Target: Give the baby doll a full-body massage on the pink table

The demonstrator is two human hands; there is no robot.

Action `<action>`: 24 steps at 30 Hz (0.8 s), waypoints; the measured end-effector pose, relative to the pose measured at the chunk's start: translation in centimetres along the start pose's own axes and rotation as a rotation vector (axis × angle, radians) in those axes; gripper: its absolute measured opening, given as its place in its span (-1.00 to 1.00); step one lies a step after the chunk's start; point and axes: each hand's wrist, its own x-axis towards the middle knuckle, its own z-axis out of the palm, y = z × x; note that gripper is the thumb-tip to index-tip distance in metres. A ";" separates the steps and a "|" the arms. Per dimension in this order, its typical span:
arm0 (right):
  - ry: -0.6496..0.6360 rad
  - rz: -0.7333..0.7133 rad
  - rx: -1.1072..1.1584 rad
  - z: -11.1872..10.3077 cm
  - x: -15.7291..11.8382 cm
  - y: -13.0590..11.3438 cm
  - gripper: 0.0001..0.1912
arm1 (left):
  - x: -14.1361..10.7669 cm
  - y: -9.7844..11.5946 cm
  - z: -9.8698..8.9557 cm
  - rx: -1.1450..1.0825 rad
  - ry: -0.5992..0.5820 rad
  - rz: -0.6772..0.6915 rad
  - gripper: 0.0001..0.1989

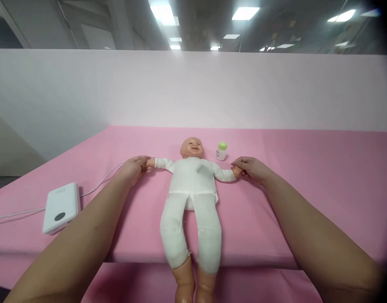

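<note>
A baby doll [193, 179] with a white cloth body lies on its back, its head toward the wall and its feet past the table's front edge. Both of its arms are stretched out sideways. My left hand [136, 168] is closed around the doll's hand on the left side. On the right side, my right hand [252, 168] pinches the doll's other hand between thumb and fingers. A small clear bottle with a green cap [221, 151] stands upright beside the doll's head, a little away from my right hand.
The table has a pink cover [322, 181] that drops over its front edge. A white power bank [61, 207] with white cables lies left of my left forearm. Behind the table rises a pale wall [193, 90], with glass above it reflecting ceiling lights.
</note>
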 end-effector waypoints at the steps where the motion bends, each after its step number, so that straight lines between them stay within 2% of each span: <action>1: 0.040 -0.005 -0.003 0.1 0.1 0.0 -0.57 | 0.0 0.0 0.1 0.004 0.022 -0.007 -0.83; 3: 0.097 -0.015 0.015 0.3 0.2 -0.1 -0.59 | -0.1 0.2 0.4 -0.006 0.079 -0.027 -0.76; 6: 0.070 -0.021 0.115 0.4 0.1 -0.4 -0.60 | -0.5 0.7 0.9 -0.064 0.117 -0.034 -0.62; 8: 0.005 -0.035 0.165 0.5 -0.3 -0.7 -0.62 | -1.0 1.1 1.2 -0.111 0.073 -0.037 -0.65; 12: -0.103 -0.008 0.146 1.0 -0.9 -0.9 -0.63 | -2.1 1.7 2.1 -0.139 -0.062 -0.058 -0.85; 15: -0.151 0.038 0.087 1.5 -0.9 -0.7 -0.62 | -2.5 1.7 2.5 -0.110 -0.092 -0.073 -0.85; 17: -0.084 0.025 0.069 1.7 -0.5 -0.6 -0.61 | -2.4 1.6 2.5 -0.102 -0.059 -0.052 -0.82; 20: 0.112 -0.062 0.052 1.9 -0.1 -0.8 -0.63 | -2.3 1.6 2.2 -0.097 0.015 0.036 -0.77; 23: 0.274 -0.155 -0.013 2.6 -0.3 -1.5 -0.59 | -2.8 1.9 2.6 0.040 0.046 0.162 -0.70; 24: 0.281 -0.178 -0.038 3.1 -0.6 -1.8 -0.55 | -3.2 2.0 3.0 0.109 0.058 0.213 -0.68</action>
